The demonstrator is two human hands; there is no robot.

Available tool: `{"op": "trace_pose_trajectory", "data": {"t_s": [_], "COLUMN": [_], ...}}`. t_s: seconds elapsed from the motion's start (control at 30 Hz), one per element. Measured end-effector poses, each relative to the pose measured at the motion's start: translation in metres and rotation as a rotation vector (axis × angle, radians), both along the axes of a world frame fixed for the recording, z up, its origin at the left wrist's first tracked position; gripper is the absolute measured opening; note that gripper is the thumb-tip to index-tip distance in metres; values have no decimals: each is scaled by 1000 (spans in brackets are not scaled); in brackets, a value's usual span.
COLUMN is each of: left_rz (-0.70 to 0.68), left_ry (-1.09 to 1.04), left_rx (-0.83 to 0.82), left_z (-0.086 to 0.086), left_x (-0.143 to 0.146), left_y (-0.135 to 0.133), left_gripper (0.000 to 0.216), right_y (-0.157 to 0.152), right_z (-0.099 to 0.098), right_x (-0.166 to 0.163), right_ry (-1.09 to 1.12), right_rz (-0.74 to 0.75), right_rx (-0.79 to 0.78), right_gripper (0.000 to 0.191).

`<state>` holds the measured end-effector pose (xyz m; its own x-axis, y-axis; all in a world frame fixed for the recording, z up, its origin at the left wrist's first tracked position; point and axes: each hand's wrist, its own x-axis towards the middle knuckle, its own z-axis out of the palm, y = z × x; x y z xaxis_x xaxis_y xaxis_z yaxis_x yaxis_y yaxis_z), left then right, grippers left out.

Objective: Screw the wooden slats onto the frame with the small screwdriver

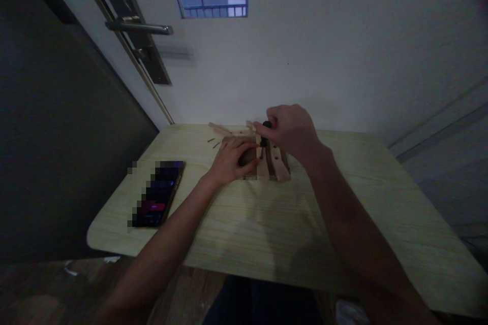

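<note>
My right hand [292, 127] is closed around the black handle of a screwdriver [264, 140]. The tool stands upright over a pale wooden strip [263, 170], its tip by a dark screw or hole there. My left hand [231, 160] lies on the wooden board [249, 156] with fingers spread, thumb and forefinger reaching to the strip's left side. A second wooden strip [281, 170] with dark screws or holes sits on the right part of the board. Part of the board is hidden under my left hand.
Loose screws [213, 141] and a thin wooden stick [219, 128] lie beyond my left hand. A phone [162, 193] rests on the left of the light wooden table [229, 228]. Behind the table stands a white door [335, 51] with a metal handle [145, 28].
</note>
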<state>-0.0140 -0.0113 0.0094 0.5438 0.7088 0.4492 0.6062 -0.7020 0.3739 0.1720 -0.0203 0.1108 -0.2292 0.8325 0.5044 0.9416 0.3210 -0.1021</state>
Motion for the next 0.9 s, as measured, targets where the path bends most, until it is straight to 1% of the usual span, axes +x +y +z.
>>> {"op": "trace_pose_trajectory", "data": {"t_s": [0.1, 0.13, 0.17, 0.23, 0.3, 0.4, 0.43, 0.5, 0.53, 0.6, 0.63, 0.73, 0.8, 0.9], "left_rz": [9, 9, 8, 5, 3, -2, -3, -7, -7, -2, 0, -3, -4, 9], "left_ry": [6, 11, 14, 17, 18, 14, 11, 7, 6, 4, 5, 9, 9, 10], "left_rx": [-4, -7, -10, -18, -26, -26, -23, -19, -19, -20, -22, -27, -24, -11], "left_z": [1, 2, 3, 4, 4, 3, 2, 1, 0, 0, 0, 2, 2, 1], "left_x": [1, 1, 1, 1, 0, -2, -2, -4, -4, -5, -5, -5, -4, -3], "left_y": [0, -1, -1, -2, -3, -2, -1, 0, 0, 1, 0, -1, -2, -1], "left_gripper": [46, 46, 46, 45, 45, 46, 46, 45, 45, 45, 45, 45, 45, 45], "right_y": [-6, -8, -10, -12, -13, -9, -7, -3, -2, -1, 0, 1, 2, 3], "right_z": [-4, -4, -4, -2, 0, 4, 6, 11, 13, 16, 17, 15, 12, 12], "right_x": [-7, -7, -7, -3, 2, 11, 15, 24, 28, 35, 37, 38, 35, 30], "right_ry": [-39, -45, -50, -57, -69, 5, 51, 147, 183, 216, 230, 277, 291, 299], "right_rz": [-91, -113, -125, -119, -37, 89, 155, 325, 379, 394, 379, 341, 346, 357], "right_rx": [-9, -15, -19, -17, -34, -84, -132, -244, -266, -293, -318, -285, -240, -253], "right_gripper": [39, 40, 39, 30, 23, 25, 23, 13, 14, 20, 18, 8, 9, 11]}}
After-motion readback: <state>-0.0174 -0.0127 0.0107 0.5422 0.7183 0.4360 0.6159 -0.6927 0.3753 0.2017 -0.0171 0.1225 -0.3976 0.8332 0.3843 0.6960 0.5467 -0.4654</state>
